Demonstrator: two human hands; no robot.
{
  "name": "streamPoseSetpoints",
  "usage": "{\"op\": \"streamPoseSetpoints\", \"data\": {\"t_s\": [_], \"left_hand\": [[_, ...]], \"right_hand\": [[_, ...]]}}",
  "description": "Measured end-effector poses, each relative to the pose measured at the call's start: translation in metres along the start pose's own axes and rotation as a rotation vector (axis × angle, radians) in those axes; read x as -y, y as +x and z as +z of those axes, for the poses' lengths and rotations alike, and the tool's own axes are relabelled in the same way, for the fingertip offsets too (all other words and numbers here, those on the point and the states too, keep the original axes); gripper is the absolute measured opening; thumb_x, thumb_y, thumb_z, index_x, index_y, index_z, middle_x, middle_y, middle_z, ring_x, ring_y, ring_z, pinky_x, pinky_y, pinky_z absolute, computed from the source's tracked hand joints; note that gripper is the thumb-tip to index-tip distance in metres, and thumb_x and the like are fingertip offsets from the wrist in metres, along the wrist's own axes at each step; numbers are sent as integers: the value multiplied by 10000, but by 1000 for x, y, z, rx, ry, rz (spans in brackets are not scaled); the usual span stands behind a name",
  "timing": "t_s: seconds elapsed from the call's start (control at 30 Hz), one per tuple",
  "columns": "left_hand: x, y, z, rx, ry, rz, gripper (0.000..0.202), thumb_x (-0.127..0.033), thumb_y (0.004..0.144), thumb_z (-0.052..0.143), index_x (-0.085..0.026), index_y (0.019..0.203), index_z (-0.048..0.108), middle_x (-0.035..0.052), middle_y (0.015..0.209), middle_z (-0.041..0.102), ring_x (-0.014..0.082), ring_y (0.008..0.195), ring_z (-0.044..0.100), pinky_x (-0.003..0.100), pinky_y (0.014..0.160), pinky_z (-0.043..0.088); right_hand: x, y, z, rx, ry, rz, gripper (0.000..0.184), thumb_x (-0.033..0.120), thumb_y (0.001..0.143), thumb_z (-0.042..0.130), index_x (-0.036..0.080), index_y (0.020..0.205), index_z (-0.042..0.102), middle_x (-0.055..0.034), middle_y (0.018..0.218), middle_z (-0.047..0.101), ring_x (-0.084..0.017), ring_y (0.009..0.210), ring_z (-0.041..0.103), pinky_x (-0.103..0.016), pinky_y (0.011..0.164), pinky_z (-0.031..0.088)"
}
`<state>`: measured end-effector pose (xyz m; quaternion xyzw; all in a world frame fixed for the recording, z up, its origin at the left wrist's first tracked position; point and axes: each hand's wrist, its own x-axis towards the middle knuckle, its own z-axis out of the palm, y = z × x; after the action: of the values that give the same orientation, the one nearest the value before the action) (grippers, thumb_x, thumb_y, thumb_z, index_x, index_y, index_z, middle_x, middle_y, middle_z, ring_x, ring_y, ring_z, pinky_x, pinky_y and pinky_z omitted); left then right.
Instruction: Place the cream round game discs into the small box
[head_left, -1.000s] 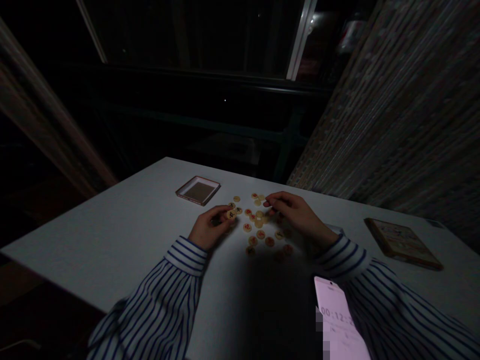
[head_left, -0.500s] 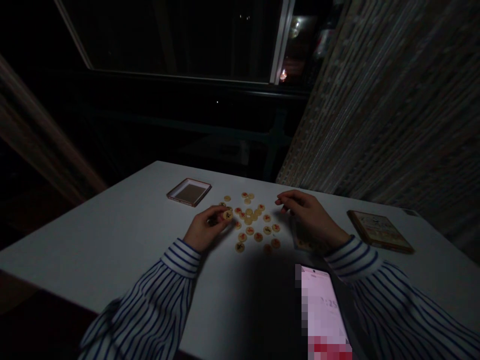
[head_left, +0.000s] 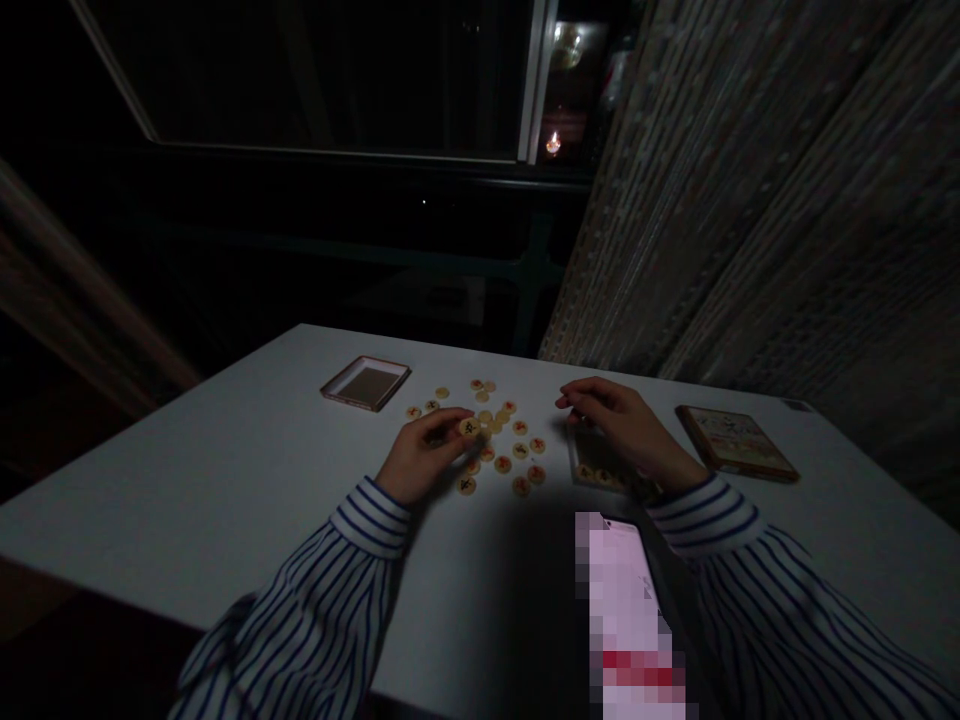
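Note:
My left hand [head_left: 420, 455] is closed in a pinch on a round wooden Chinese chess piece [head_left: 469, 428] with a black character, held up over the scattered pieces. Around and beyond it, several more pieces [head_left: 503, 464] lie loose on the white table, some with red characters, some black, some plain side up. My right hand [head_left: 619, 420] hovers to the right of them with loosely bent fingers, and no piece shows in it. Beneath that hand is a shallow tray [head_left: 581, 455] with a row of black-marked pieces along its near edge; the hand and wrist hide part of it.
An open shallow box [head_left: 328, 391] stands at the table's back left. At the right lies a flat box with a printed lid [head_left: 739, 443]. A lit phone [head_left: 634, 600] rests near the front edge. String curtains [head_left: 720, 200] hang behind the table, beside a dark window.
My left hand, still holding the chess piece, has moved right over the loose pieces. My right hand has shifted slightly, and more of the tray shows below it. The view has turned a little.

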<state>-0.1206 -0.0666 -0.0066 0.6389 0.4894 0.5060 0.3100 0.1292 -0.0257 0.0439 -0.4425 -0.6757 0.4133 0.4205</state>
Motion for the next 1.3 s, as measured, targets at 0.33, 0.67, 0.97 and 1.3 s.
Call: {"op": "streamPoseSetpoints", "data": {"t_s": [0.33, 0.67, 0.97, 1.3], "left_hand": [[-11, 9, 40, 63, -158, -81, 334, -290, 661, 660, -149, 962, 627, 22, 755, 625, 116, 653, 556, 244, 619, 460], [-23, 20, 76, 106, -264, -155, 348, -256, 660, 645, -135, 985, 627, 22, 729, 617, 105, 622, 547, 243, 592, 456], [-20, 29, 116, 37, -346, -222, 403, -252, 676, 610, -126, 1058, 609, -15, 657, 552, 75, 550, 482, 207, 518, 377], [-16, 24, 128, 78, -397, -271, 420, -295, 683, 609, -118, 1064, 619, 4, 663, 568, 76, 547, 443, 196, 487, 341]], "right_hand": [[-13, -4, -7, 34, 15, -16, 228, 317, 763, 554, 165, 927, 601, -48, 871, 663, -127, 725, 586, -281, 710, 453], [-15, -5, -19, 95, -44, -36, 182, 288, 751, 547, 184, 884, 615, -37, 837, 671, -156, 781, 603, -302, 734, 452], [-21, -6, -29, 106, -196, -79, 195, 294, 779, 508, 191, 897, 623, -36, 864, 666, -169, 803, 597, -302, 715, 443], [-29, -7, -36, 115, -440, -123, 236, 274, 801, 477, 198, 970, 624, -27, 812, 664, -158, 727, 593, -269, 641, 431]]}}
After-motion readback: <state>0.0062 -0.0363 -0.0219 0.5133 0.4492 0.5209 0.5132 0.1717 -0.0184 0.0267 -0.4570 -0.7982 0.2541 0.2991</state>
